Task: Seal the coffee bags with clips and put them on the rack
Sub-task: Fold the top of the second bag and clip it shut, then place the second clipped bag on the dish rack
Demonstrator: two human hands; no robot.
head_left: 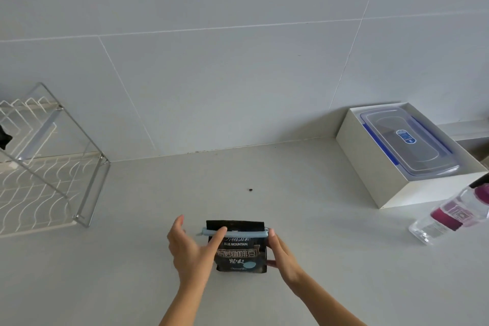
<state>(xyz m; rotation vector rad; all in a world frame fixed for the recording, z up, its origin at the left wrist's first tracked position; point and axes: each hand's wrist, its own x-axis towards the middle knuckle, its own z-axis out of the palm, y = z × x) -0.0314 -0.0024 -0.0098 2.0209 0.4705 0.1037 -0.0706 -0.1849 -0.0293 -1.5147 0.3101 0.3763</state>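
Standing item: a black coffee bag (239, 254) stood upright on the pale counter (304, 219), near its front edge, printed face toward the camera.
Clip: a light-blue clip (243, 234) ran across the bag just below its top edge, one end projecting past the left side.
Left hand (189, 249): was open, fingers (219, 234) spread; one fingertip touched the clip near its left end, the others were apart from the bag. Nothing was gripped.
Right hand (280, 254): was wrapped loosely on the right edge of the bag, one fingertip at the right end of the clip and the thumb low on the same side.
Rack (53, 180): a white wire rack stood on the counter at far left, well apart from the bag; a dark item at its left edge was cut off by the frame.
Loose item: a small dark speck (250, 190) lay on the counter behind the bag.
Box (397, 180): a white open box at right rear held a clear container with a blue-trimmed lid (407, 140).
Bottle (449, 214): a clear bottle with a magenta label lay at the right edge.
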